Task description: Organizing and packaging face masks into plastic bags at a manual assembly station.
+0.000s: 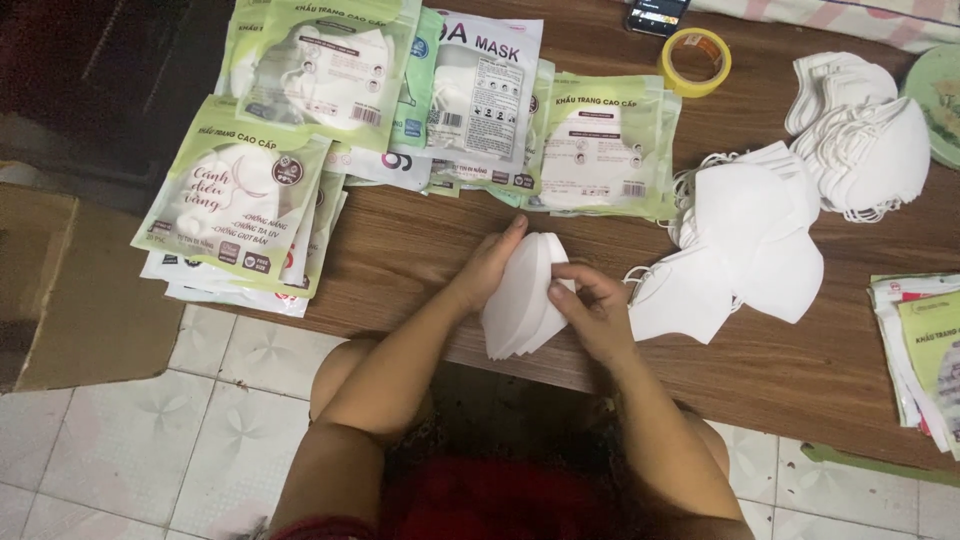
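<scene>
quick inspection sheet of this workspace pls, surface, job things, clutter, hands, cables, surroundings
surface: brown wooden table, low over the floor
job's things: small stack of white masks held on edge; loose white masks in piles at right; sealed mask packets overlapping at left and rear
clutter: yellow tape roll, phone, more packets at the right edge
grippers: left hand and right hand both grip the stack
cables: nothing seen
surroundings: tiled floor, cardboard box at left

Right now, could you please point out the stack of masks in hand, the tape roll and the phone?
stack of white masks (522, 300), head view, front face.
yellow tape roll (696, 62), head view, rim.
phone (655, 15), head view, screen.
</scene>
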